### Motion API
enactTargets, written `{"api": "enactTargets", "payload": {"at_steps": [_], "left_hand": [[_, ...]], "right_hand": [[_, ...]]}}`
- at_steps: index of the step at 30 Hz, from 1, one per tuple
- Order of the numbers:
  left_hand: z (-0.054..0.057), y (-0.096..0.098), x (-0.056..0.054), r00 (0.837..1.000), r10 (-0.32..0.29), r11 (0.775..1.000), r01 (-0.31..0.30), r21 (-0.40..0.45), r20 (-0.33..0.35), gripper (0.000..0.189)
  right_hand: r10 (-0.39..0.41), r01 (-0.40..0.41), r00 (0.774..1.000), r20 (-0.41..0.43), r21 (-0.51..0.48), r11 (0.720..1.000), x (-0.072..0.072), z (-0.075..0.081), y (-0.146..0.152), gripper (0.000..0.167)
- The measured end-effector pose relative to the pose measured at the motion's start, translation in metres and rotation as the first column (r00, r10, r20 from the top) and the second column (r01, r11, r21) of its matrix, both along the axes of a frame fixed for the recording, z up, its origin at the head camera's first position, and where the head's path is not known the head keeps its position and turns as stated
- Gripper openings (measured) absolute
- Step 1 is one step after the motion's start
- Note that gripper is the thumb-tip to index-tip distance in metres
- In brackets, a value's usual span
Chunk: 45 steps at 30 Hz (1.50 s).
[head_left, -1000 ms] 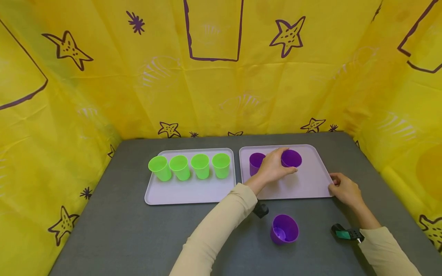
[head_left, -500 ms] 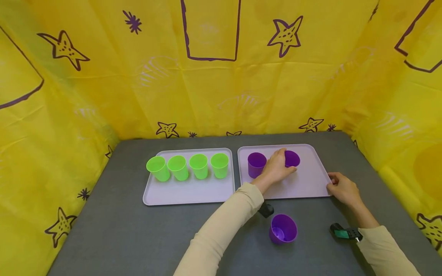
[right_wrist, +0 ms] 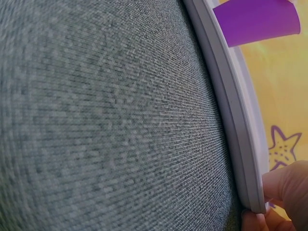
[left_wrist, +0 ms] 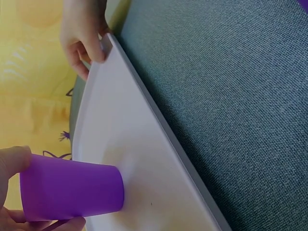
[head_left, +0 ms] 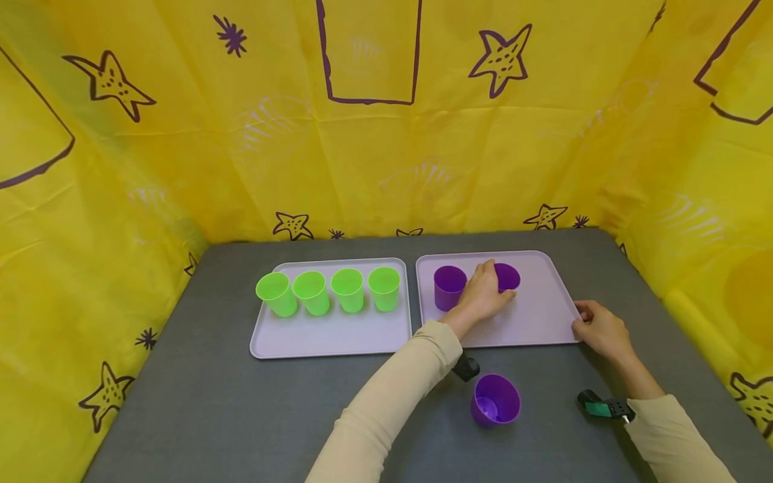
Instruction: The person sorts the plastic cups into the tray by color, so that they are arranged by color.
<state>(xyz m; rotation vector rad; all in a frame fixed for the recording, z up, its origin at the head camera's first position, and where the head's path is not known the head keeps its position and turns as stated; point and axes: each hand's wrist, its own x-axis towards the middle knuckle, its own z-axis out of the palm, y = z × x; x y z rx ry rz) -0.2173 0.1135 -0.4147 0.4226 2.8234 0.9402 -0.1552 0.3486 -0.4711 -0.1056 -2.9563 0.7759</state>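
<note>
My left hand [head_left: 483, 294] holds a purple cup [head_left: 508, 276] upright over the right tray, thumb and fingers around its sides. In the left wrist view this purple cup [left_wrist: 72, 187] has its base at the pale tray surface; whether it touches cannot be told. A second purple cup [head_left: 448, 288] stands just left of that hand on the right tray [head_left: 546, 308]. My right hand [head_left: 604, 332] pinches the tray's near right corner, thumb above and fingers below, as the right wrist view shows. Another purple cup [head_left: 495, 401] stands on the grey table in front of the tray.
Several green cups [head_left: 347, 290] stand in a row along the back of the left pale tray [head_left: 332, 339]. A narrow gap separates the two trays on the grey table [head_left: 241, 422]. Yellow patterned cloth [head_left: 362, 168] encloses the back and sides.
My left wrist and forearm have shifted to the right, while the held cup has moved slightly left over the tray. My right hand keeps its grip on the tray corner.
</note>
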Motion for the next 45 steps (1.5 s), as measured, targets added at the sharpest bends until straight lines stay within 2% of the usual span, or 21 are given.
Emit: {"api": "enactTargets", "payload": {"at_steps": [7,16,23,31,37,45], "left_hand": [[0.0,-0.001,0.001,1.0,0.009,1.0,-0.009,-0.027,-0.001,0.073],[0.007,-0.001,0.003,1.0,-0.004,1.0,0.004,-0.018,-0.008,0.078],[0.017,-0.002,0.003,0.999,-0.017,1.0,0.017,-0.01,-0.04,0.079],[0.03,-0.004,0.004,0.994,-0.066,0.998,0.065,-0.016,-0.09,0.079],[0.045,-0.013,0.009,0.971,-0.176,0.984,0.172,-0.035,-0.162,0.079],[0.061,-0.027,0.023,0.922,-0.336,0.941,0.338,-0.023,-0.195,0.075]], "right_hand": [[-0.001,0.001,1.0,0.013,0.001,1.0,0.0,-0.001,-0.001,0.04],[0.001,-0.001,1.0,0.021,0.005,1.0,0.0,0.0,0.0,0.041],[0.001,-0.001,1.0,0.011,0.01,1.0,0.0,0.001,0.001,0.04],[0.003,-0.003,1.0,0.011,0.005,1.0,0.001,0.002,-0.001,0.04],[0.006,-0.006,1.0,0.005,0.002,1.0,0.002,0.002,-0.002,0.04],[0.004,-0.004,1.0,-0.001,0.004,1.0,0.002,0.002,-0.002,0.039]]}}
